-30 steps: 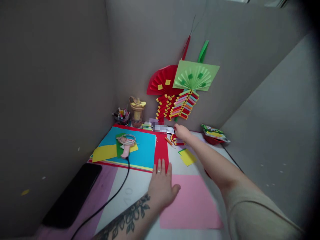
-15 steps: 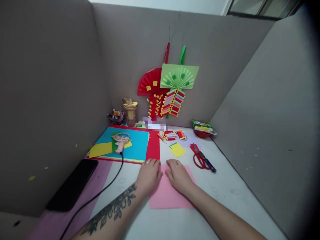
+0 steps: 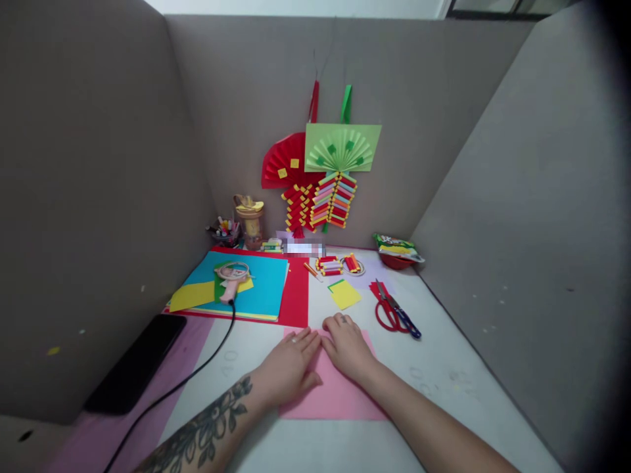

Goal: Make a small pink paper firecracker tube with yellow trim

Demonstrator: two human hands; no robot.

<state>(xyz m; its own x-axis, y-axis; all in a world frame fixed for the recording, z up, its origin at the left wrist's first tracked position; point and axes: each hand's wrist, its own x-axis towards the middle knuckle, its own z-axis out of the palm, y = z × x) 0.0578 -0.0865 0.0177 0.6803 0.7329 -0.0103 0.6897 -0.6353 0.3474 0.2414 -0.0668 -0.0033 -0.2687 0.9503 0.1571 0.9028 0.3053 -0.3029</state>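
A pink paper sheet (image 3: 332,397) lies flat on the white table. My left hand (image 3: 292,368) rests on its left part, fingers stretched out and thumb apart. At the sheet's top edge is my right hand (image 3: 346,345), its fingers bent and the thumb tip close to my left fingertips. Whether my right fingers pinch the paper edge cannot be made out. Just beyond the hands lie small yellow squares (image 3: 346,295) with a bit of green under them.
Right of the hands lie scissors (image 3: 394,314) with red handles and a blue-handled tool. At left are blue paper (image 3: 266,282), a pink corded glue gun (image 3: 231,289) and a black phone (image 3: 138,361). Paper decorations (image 3: 340,151) hang on the grey back wall.
My left hand has slid down and left on the pink sheet, its fingers flatter and thumb spread. My right hand stays near the top edge. The camera view has shifted slightly.
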